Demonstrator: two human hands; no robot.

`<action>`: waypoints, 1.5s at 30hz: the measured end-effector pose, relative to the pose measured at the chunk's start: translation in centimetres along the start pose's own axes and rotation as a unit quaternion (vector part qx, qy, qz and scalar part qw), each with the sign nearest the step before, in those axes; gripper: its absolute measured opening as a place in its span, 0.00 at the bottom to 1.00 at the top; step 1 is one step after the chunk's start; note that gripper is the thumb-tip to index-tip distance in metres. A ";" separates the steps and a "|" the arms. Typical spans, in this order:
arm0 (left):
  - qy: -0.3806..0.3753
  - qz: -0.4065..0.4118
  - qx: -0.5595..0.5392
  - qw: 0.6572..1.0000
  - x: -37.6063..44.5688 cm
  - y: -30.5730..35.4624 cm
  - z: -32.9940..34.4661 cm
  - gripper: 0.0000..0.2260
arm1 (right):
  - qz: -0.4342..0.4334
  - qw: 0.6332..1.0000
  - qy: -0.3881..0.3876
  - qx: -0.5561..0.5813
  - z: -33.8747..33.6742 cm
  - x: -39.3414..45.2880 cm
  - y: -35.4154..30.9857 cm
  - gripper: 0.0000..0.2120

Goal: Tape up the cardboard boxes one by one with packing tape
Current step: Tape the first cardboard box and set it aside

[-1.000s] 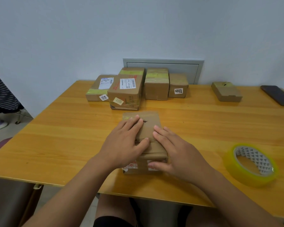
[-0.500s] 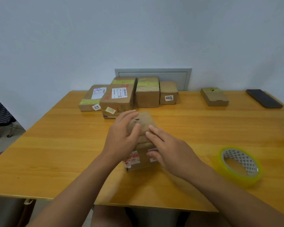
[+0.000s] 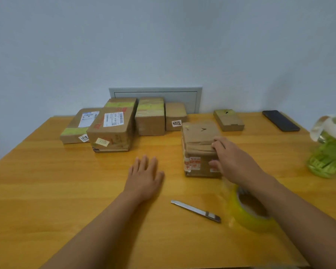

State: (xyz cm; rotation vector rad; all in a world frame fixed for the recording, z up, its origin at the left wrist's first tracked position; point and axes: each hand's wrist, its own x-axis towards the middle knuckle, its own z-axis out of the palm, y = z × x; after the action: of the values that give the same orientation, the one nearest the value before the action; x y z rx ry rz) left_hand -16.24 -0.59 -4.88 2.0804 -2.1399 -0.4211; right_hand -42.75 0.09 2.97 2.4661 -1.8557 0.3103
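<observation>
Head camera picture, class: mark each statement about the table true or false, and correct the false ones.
1. The right hand grips the small box. True.
2. The left hand holds the utility knife. False: the knife lies on the table, and the left hand is flat and empty.
3. The tape roll sits under the right forearm. True.
4. The phone lies on a box. False: it lies on the table's far right.
</observation>
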 end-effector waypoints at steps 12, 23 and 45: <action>-0.031 0.010 0.062 0.998 3.9 2.0 0.0 0.32 | -0.038 0.993 -0.055 -0.100 1.1 0.9 -0.8 0.41; -0.005 0.002 0.053 0.999 7.5 3.8 0.9 0.32 | 0.000 0.992 -0.008 -0.129 0.2 7.3 3.9 0.36; 0.008 -0.004 0.054 0.999 7.7 3.9 0.8 0.32 | -0.027 0.995 0.091 0.006 4.3 17.2 9.7 0.35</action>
State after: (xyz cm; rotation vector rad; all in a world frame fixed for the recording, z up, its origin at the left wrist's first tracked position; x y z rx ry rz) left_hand -20.54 -8.13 -5.29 2.1406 -2.1929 -0.2954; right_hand -46.85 -19.62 1.01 2.3995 -1.7176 0.5246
